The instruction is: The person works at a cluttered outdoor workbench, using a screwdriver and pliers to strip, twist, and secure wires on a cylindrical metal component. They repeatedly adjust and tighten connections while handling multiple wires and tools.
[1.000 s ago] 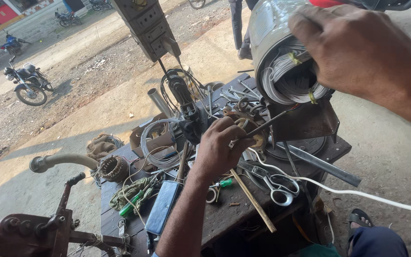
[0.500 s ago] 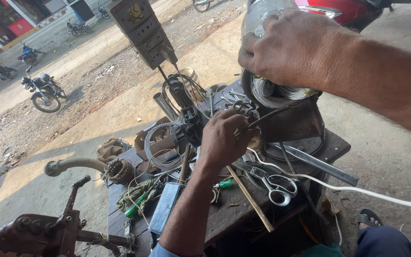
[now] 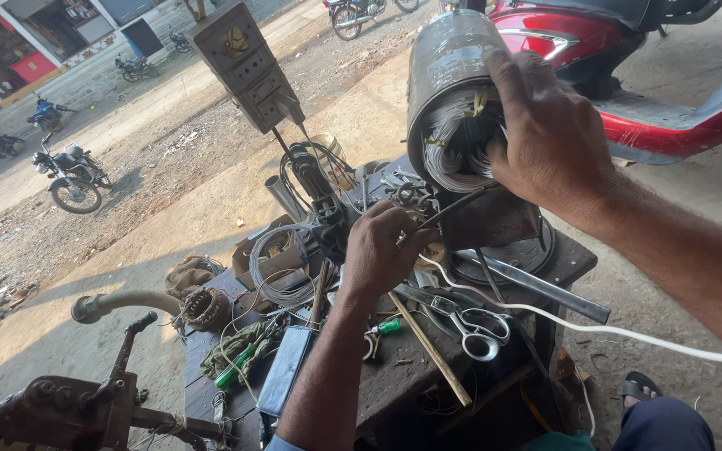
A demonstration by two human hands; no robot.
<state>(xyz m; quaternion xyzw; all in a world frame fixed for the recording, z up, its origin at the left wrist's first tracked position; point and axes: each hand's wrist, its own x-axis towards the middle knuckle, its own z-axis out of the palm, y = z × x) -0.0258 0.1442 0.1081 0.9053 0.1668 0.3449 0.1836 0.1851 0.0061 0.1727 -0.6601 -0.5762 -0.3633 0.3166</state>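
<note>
Our right hand grips the rim of the metal motor stator, held upright above the bench, fingers over its pale windings. Our left hand is clenched on a thin dark rod aimed at the windings. Scissors, a wooden stick and a white cable lie near.

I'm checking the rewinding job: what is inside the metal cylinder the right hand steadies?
Inside the metal cylinder, pale wire coils with yellowish ties ring its open end. The right hand covers one side, and the dark core beyond stays hidden.
</note>
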